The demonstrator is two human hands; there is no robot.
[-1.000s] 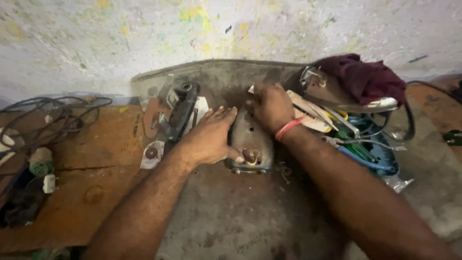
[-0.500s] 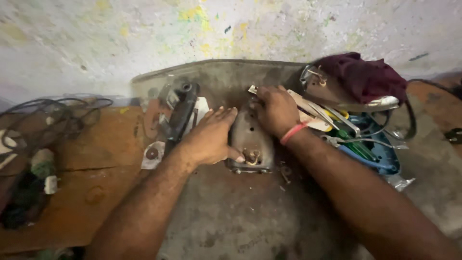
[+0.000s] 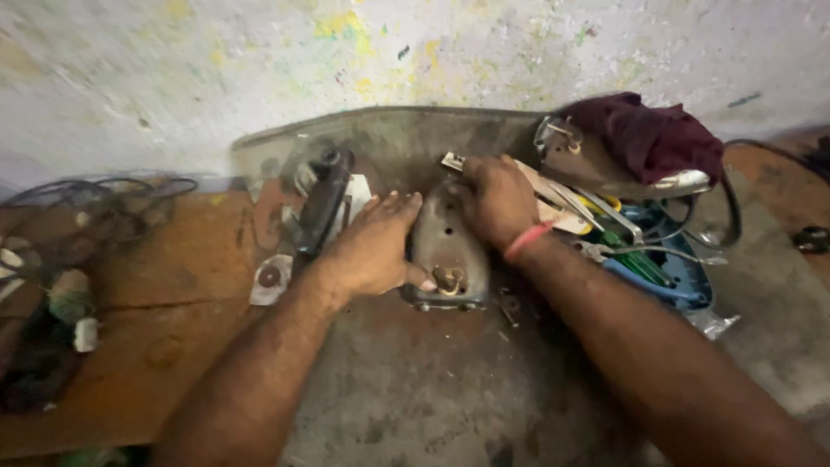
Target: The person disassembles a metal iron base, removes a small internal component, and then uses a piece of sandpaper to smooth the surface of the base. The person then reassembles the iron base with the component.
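A grey metal iron soleplate (image 3: 443,246) lies flat on a dusty grey slab (image 3: 432,380), its pointed end toward the wall. My left hand (image 3: 372,246) grips its left edge, thumb resting near a brass fitting at its wide end. My right hand (image 3: 497,199), with a pink band on the wrist, is closed over the pointed far end of the plate. Small screws lie loose on the slab just right of the plate.
A dark iron body (image 3: 320,203) lies left of the plate. A pile of hand tools (image 3: 605,229), a blue tray (image 3: 683,281) and a maroon cloth (image 3: 648,134) sit at the right. Tangled black cables (image 3: 95,207) cover the wooden board at the left. A paint-stained wall stands behind.
My right hand has shifted slightly forward along the pointed end of the plate. My left hand has kept its grip on the left edge.
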